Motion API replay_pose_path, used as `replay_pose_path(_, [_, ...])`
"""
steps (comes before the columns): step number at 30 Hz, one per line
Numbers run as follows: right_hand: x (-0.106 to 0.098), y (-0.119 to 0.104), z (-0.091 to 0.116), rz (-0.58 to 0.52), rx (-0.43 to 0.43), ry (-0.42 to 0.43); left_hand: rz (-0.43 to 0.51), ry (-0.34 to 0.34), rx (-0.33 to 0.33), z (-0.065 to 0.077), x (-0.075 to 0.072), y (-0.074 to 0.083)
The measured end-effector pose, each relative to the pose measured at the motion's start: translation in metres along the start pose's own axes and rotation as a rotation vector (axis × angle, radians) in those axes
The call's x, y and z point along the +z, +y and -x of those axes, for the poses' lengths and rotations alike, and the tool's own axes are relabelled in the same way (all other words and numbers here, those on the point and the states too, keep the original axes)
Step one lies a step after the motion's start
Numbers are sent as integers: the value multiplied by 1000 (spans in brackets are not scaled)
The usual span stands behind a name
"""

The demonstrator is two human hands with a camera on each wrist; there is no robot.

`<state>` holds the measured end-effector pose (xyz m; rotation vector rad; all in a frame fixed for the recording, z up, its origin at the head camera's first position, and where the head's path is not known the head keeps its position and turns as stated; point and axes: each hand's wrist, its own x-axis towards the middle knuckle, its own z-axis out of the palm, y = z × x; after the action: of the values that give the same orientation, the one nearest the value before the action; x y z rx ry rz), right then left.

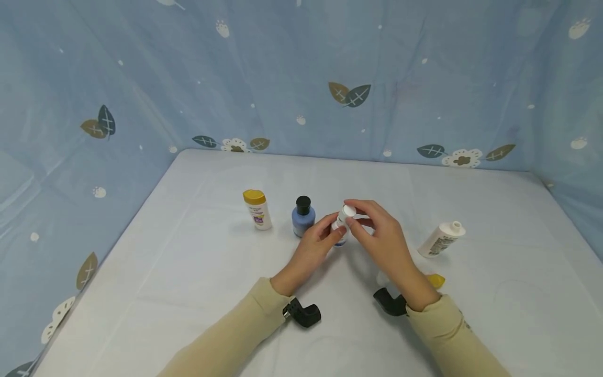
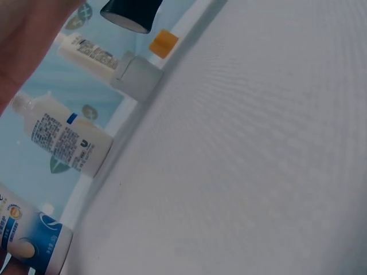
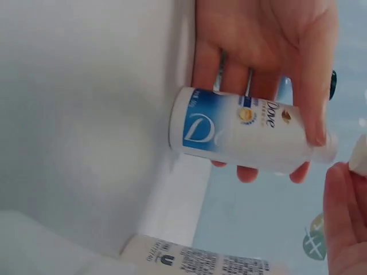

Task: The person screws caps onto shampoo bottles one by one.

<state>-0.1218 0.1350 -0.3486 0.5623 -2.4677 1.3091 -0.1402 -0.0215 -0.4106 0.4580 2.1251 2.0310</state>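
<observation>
A white and blue Dove bottle point(image 3: 229, 129) is gripped in my left hand point(image 1: 316, 242), its fingers behind it and the thumb along its shoulder. My right hand point(image 1: 382, 230) pinches a small white cap point(image 3: 359, 157) between thumb and fingers. In the right wrist view a narrow gap separates that cap from the bottle's bare neck point(image 3: 325, 149). Just left of my hands stands a blue bottle point(image 1: 303, 219) with a black cap. At the lower left of the left wrist view, the Dove bottle's blue label shows close to the table.
A white bottle with a yellow cap point(image 1: 257, 210) stands further left. To the right is an uncapped white bottle point(image 1: 440, 241). A yellow cap point(image 1: 436, 281) and a translucent cap point(image 2: 136, 76) lie by my right forearm. Behind the white table point(image 1: 188, 293) hangs a blue patterned cloth point(image 1: 282, 68).
</observation>
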Motion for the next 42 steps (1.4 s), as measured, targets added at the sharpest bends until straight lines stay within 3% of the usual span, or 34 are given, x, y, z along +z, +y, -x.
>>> replay_pose_path(6, [7,5,4,57,-26,26,-61,2,1,1,1,1])
replay_pose_path(10, [10,7,5,109,-100,24,-80,-2,6,7,0,17])
replay_pose_path(14, [12,9,6,171,-121,36,-84,-4,5,9,-1,29])
replay_pose_path(29, [23,7,7,171,-13,51,-38,-45,-19,11,-5,29])
replay_pose_path(35, [30,2,4,119,36,26,-71,-6,-31,13,-14,29])
replay_pose_path(42, [20,5,9,129,74,47,-44,-45,3,9,-5,26])
